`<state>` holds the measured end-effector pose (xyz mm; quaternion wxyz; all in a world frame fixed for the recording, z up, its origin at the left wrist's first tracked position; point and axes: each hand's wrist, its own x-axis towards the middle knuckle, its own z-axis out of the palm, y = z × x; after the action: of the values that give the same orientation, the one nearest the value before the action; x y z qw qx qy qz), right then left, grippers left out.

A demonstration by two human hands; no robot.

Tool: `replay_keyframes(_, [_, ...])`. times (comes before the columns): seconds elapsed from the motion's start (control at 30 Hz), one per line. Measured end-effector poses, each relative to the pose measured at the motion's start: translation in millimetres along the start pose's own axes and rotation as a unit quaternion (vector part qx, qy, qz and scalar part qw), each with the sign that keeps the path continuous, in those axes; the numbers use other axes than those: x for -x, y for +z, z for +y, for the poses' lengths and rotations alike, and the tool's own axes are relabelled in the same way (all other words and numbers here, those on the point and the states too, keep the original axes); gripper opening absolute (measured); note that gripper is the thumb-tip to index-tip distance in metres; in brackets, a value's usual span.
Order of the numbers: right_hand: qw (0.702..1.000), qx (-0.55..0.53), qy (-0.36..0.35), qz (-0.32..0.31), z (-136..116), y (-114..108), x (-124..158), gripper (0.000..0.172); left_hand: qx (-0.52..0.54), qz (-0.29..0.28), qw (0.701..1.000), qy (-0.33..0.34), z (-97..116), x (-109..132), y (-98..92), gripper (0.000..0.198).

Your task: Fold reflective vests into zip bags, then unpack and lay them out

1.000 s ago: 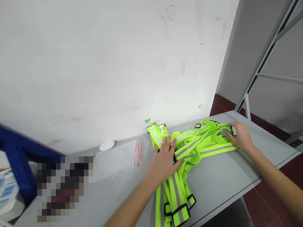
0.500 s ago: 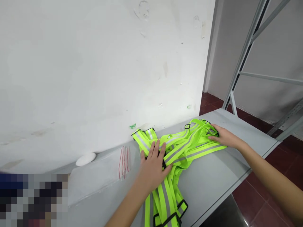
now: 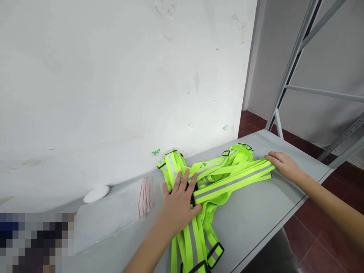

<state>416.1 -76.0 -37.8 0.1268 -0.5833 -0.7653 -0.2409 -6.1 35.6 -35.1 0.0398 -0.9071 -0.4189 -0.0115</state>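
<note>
Neon yellow-green reflective safety vests (image 3: 196,231), made of straps with grey stripes and black buckles, lie in a tangled pile on the grey tabletop (image 3: 241,223). My left hand (image 3: 180,195) presses flat on the pile with fingers spread, over a dark joint of the straps. At the pile's right end, my right hand (image 3: 284,165) is closed on a reflective strap (image 3: 236,182), which stretches taut toward the left hand. Its fingertips are partly hidden behind the strap. Black buckles (image 3: 216,254) show at the near end.
Clear plastic bags with red seal lines (image 3: 105,220) lie left of the pile, beside a white oval object (image 3: 96,194). A white wall (image 3: 122,94) runs along the table's back. A grey metal frame (image 3: 292,64) stands at the right. The lower left corner is pixelated.
My right hand has moved right and closed on a strap, drawing it out straight from the tangle. My left hand stays spread on the pile.
</note>
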Motion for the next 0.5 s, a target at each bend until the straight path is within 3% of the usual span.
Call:
replay_keyframes(0.17, [0.988,-0.057,0.009,-0.142,-8,16,3,0.043,0.002,-0.015,1.0,0.005,-2,-1,-2.3,0.082])
replay_keyframes(0.3, [0.969,-0.135,0.028,-0.206,-5,5,-1,0.057,0.009,-0.021,1.0,0.019,-3,-1,-3.0,0.082])
replay_keyframes(0.4, [0.963,-0.166,0.057,-0.204,4,-12,-15,0.055,0.017,-0.023,0.999,0.026,-2,-1,-4.0,0.083])
replay_keyframes(0.5, [0.975,-0.155,0.09,-0.129,0,-19,-50,0.047,0.023,-0.025,0.999,0.023,0,-1,-5.3,0.084])
